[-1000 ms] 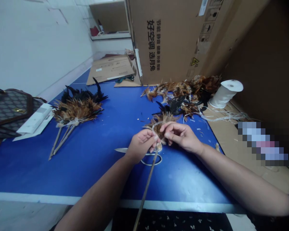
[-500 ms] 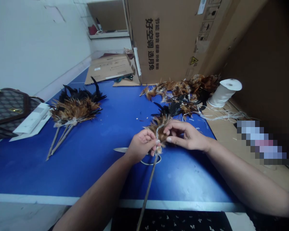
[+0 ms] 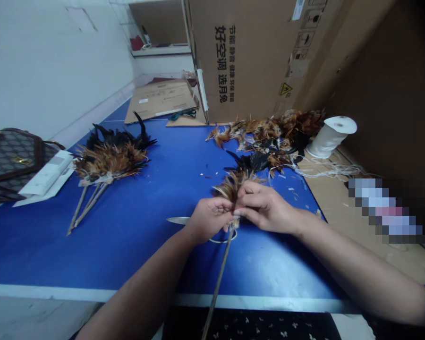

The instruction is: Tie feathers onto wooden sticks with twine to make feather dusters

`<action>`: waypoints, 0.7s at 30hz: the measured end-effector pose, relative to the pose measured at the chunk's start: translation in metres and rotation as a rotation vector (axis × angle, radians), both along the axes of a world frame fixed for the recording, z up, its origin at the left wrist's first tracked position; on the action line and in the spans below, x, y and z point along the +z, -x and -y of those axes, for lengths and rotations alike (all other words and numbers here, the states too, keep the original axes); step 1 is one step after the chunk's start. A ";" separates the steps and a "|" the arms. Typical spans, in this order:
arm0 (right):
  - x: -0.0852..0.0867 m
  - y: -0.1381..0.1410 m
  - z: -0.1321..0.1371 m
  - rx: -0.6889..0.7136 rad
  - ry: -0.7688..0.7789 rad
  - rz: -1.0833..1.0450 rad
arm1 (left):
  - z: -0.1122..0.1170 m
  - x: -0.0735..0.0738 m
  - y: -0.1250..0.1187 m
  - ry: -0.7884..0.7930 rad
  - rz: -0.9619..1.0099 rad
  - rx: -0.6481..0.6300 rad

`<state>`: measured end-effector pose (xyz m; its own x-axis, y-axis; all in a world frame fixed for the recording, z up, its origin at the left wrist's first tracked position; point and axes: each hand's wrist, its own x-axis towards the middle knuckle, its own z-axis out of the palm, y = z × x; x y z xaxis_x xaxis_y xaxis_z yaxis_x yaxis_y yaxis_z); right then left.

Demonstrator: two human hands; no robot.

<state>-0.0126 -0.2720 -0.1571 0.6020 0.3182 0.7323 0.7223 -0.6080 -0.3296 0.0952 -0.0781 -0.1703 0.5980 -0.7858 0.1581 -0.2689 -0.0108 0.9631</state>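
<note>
A feather duster (image 3: pixel 230 183) with brown and black feathers lies in front of me, its thin stick (image 3: pixel 219 278) running down past the table's front edge. My left hand (image 3: pixel 210 218) is closed around the feather base at the top of the stick. Pressed against it, my right hand (image 3: pixel 264 206) is closed in a pinch at the same spot; the fingers hide what is between them, and the white cord there is covered. Under my left wrist lie what look like scissors (image 3: pixel 178 220), showing one blade and a pale handle loop.
Several feather dusters (image 3: pixel 109 160) lie at left beside folded white paper (image 3: pixel 44 182) and a handbag (image 3: pixel 16 160). Loose feather strands (image 3: pixel 283 127) are heaped at the back right, near a white cord spool (image 3: pixel 331 137). A large cardboard box (image 3: pixel 258 61) stands behind.
My right hand has moved left and down, from apart to against my left thumb, its fingers now pinched. The white cord loop above my left hand is out of sight.
</note>
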 end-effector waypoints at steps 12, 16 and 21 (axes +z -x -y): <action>-0.004 -0.005 0.008 -0.111 0.144 -0.101 | 0.000 0.003 -0.003 0.019 -0.049 -0.020; 0.002 0.000 0.009 -0.133 0.155 -0.100 | 0.000 0.002 -0.006 0.037 -0.092 -0.019; 0.010 0.011 0.005 -0.040 0.240 -0.219 | 0.000 -0.001 -0.008 0.093 -0.123 -0.041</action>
<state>-0.0239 -0.2768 -0.1468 0.7524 0.4390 0.4911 0.6241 -0.7136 -0.3182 0.1034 -0.0781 -0.1714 0.5853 -0.7951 0.1589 -0.1473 0.0885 0.9851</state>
